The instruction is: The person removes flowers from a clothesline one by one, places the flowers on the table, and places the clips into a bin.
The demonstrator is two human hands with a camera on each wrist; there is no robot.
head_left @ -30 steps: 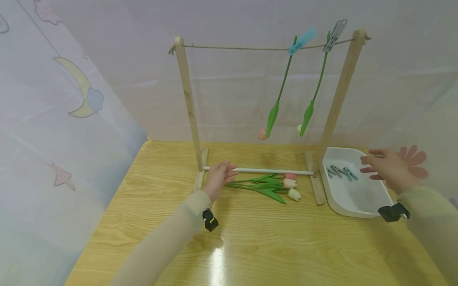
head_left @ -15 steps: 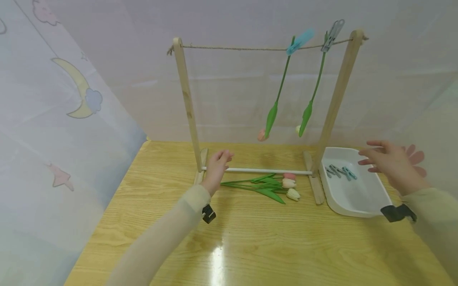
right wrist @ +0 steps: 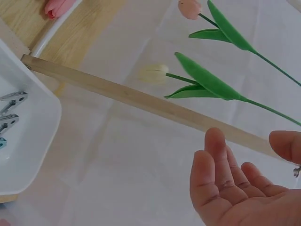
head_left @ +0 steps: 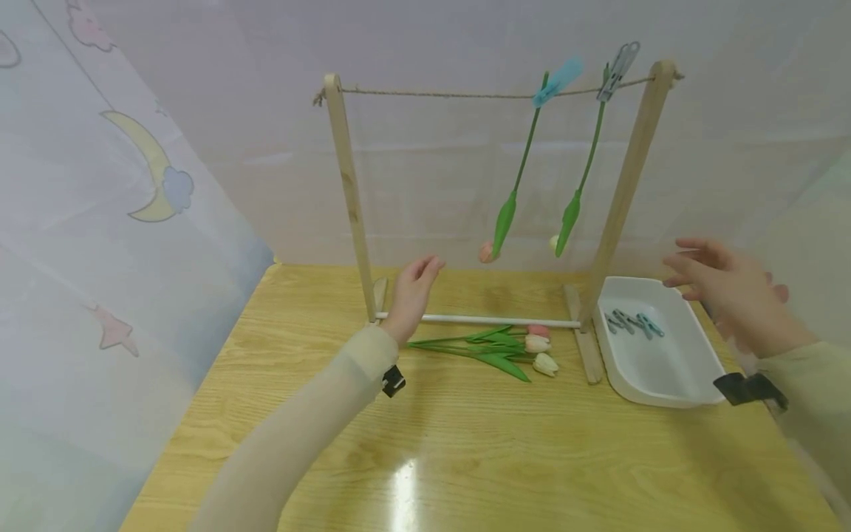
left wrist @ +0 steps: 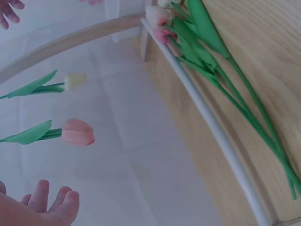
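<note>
My left hand (head_left: 410, 295) is raised above the stem ends of several tulips (head_left: 499, 340) lying on the table, holding nothing. In the left wrist view its fingers (left wrist: 41, 197) are relaxed and apart from the flowers. My right hand (head_left: 731, 288) hovers over the far right side of the white tray (head_left: 665, 380), and its loosely bent fingers (right wrist: 215, 146) hold nothing. Several clothespins (head_left: 646, 325) lie in that tray. From the rope (head_left: 439, 94) hang a pink tulip (head_left: 505, 214) under a blue clothespin (head_left: 558, 81) and a white tulip (head_left: 569, 220) under a grey clothespin (head_left: 618, 72).
Two wooden posts (head_left: 347, 185) on flat feet carry the rope, and a white rod (head_left: 492, 320) joins them low down. The right foot (head_left: 589, 358) stands close beside the tray. Behind the frame hangs a pale printed cloth (head_left: 425, 185).
My left hand has risen away from the tulip stems, toward the back. The right hand has lifted a little, up and outward over the tray. The flowers and clothespins stay as they were.
</note>
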